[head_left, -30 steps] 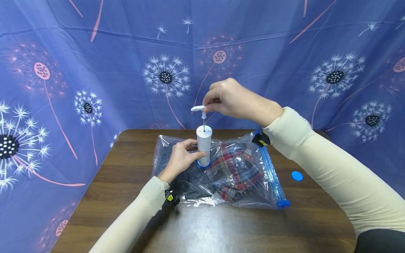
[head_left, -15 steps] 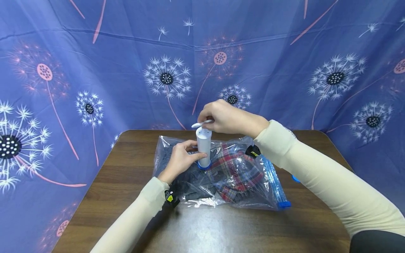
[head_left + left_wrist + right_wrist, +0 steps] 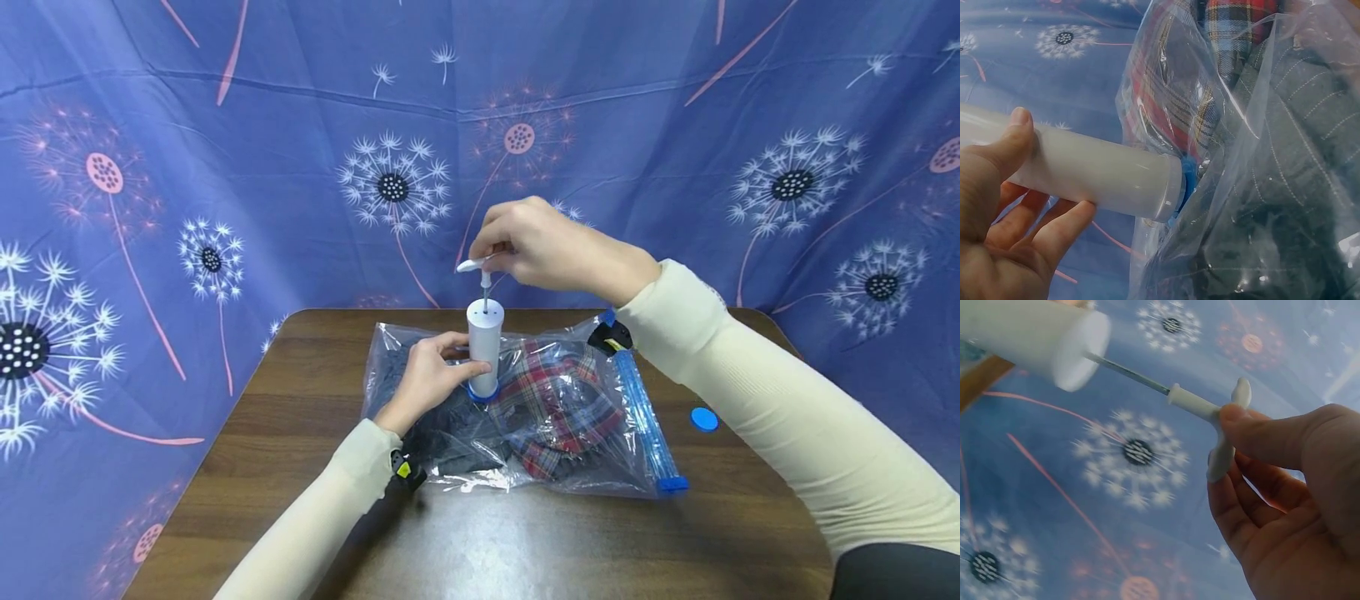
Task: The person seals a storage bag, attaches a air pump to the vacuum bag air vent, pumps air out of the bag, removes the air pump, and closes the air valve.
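A white hand pump [image 3: 483,346] stands upright on a clear plastic storage bag [image 3: 465,482], its base at a blue valve ring [image 3: 483,395]. My left hand [image 3: 431,371] grips the pump's barrel low down, thumb on one side and fingers on the other. Above it, my right hand [image 3: 528,242] holds the white T-shaped handle [image 3: 1222,447] between thumb and fingers. Part of the metal rod [image 3: 1129,376] shows between handle and barrel. Inside the bag lie a red plaid garment [image 3: 555,392] and a dark garment with stitched lines [image 3: 1297,156].
A blue zip strip with a slider [image 3: 672,483] closes off the bag's right side. On the wooden table [image 3: 525,550], a round blue cap [image 3: 703,418] lies right of the bag. A blue dandelion-print cloth [image 3: 300,150] hangs behind the table.
The right hand pushed the pump handle down close to the barrel top, then drew it back up, baring the rod again. The left hand and the bag have stayed put.
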A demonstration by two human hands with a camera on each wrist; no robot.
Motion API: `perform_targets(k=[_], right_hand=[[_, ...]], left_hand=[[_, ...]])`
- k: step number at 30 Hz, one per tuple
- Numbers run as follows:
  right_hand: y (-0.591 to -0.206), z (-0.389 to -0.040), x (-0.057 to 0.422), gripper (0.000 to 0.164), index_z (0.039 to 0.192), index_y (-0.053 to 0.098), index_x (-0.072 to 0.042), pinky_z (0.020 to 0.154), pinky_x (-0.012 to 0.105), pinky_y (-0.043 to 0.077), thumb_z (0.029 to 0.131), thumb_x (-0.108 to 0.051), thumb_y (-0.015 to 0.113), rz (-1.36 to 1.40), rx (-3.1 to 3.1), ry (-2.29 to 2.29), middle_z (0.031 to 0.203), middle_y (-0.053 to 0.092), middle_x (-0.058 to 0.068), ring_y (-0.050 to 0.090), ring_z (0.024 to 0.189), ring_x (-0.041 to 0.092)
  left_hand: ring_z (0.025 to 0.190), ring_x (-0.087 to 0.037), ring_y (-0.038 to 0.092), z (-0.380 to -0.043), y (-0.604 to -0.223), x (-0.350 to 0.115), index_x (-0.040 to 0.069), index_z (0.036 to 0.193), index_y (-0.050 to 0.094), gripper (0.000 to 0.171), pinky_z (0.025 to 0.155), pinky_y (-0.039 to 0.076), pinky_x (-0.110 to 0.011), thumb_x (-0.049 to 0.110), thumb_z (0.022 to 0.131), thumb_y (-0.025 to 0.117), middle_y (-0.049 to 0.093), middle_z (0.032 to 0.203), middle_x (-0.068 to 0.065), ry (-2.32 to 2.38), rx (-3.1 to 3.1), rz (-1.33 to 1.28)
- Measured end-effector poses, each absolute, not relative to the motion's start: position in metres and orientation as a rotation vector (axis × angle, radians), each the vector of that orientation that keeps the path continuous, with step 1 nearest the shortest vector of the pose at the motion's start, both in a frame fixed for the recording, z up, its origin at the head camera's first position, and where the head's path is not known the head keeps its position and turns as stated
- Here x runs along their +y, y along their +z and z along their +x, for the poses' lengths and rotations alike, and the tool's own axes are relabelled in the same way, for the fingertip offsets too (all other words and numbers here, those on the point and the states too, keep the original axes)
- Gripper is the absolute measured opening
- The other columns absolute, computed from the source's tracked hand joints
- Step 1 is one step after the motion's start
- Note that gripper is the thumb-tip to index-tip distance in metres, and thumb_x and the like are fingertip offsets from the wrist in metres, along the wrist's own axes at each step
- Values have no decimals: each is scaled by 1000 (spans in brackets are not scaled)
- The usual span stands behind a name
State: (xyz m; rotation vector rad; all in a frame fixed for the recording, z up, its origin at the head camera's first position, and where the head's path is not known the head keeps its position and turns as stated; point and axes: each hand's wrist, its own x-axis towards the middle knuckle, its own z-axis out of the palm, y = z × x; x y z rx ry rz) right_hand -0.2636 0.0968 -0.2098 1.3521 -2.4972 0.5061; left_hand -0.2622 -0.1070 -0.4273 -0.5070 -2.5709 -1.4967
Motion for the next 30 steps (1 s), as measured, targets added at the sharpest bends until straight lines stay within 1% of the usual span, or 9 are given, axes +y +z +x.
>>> perform_targets(k=[4, 7, 11, 15, 19, 23, 26, 30], right_hand=[[-188, -260, 97, 14, 100, 80, -1, 69, 33, 58, 94, 4, 69, 1339, -2366, 492, 98, 73, 12, 69, 81, 20], [-175, -257, 95, 16, 100, 80, 1, 70, 37, 59, 96, 6, 66, 1334, -2244, 490, 96, 73, 14, 70, 83, 24], [-160, -253, 97, 19, 102, 80, 2, 73, 40, 58, 98, 6, 62, 1288, -2114, 462, 97, 73, 17, 70, 86, 28], [-152, -250, 100, 20, 105, 80, 2, 74, 40, 57, 100, 5, 60, 1248, -2087, 448, 99, 74, 16, 70, 88, 29], [-160, -253, 99, 19, 104, 80, 3, 71, 40, 56, 98, 6, 62, 1297, -2120, 464, 98, 74, 16, 70, 86, 28], [-178, -257, 97, 16, 102, 80, 2, 69, 36, 59, 95, 8, 66, 1360, -2215, 489, 96, 73, 14, 71, 82, 23], [-196, -260, 96, 15, 102, 80, 1, 69, 32, 60, 93, 6, 69, 1382, -2329, 500, 97, 73, 13, 72, 82, 21], [-222, -264, 94, 15, 104, 80, 0, 74, 32, 61, 93, 4, 71, 1391, -2477, 496, 100, 73, 13, 71, 86, 22]], left_hand=[[100, -25, 76, -262, -429, -108, 13, 119, 76, 45, 81, 64, -41, 28, 79, 91, 77, 117, -6, -1473, -2562, -495], [100, -26, 76, -261, -430, -108, 13, 120, 76, 46, 81, 64, -41, 28, 80, 91, 77, 118, -7, -1454, -2562, -484], [102, -26, 76, -260, -431, -107, 13, 121, 75, 47, 82, 64, -41, 29, 80, 90, 76, 120, -7, -1459, -2562, -494], [103, -25, 76, -261, -431, -106, 14, 121, 76, 46, 83, 64, -41, 29, 80, 90, 76, 120, -5, -1465, -2561, -501], [101, -26, 76, -261, -431, -107, 14, 120, 76, 45, 81, 64, -42, 29, 80, 91, 77, 119, -6, -1463, -2553, -503], [100, -26, 76, -261, -431, -107, 14, 120, 76, 45, 80, 64, -41, 29, 79, 91, 77, 118, -6, -1462, -2544, -498], [100, -25, 76, -262, -431, -107, 14, 120, 76, 45, 80, 64, -41, 30, 80, 91, 77, 118, -5, -1464, -2545, -503], [100, -24, 76, -262, -432, -107, 15, 120, 76, 45, 81, 64, -41, 31, 80, 90, 77, 117, -4, -1476, -2538, -526]])
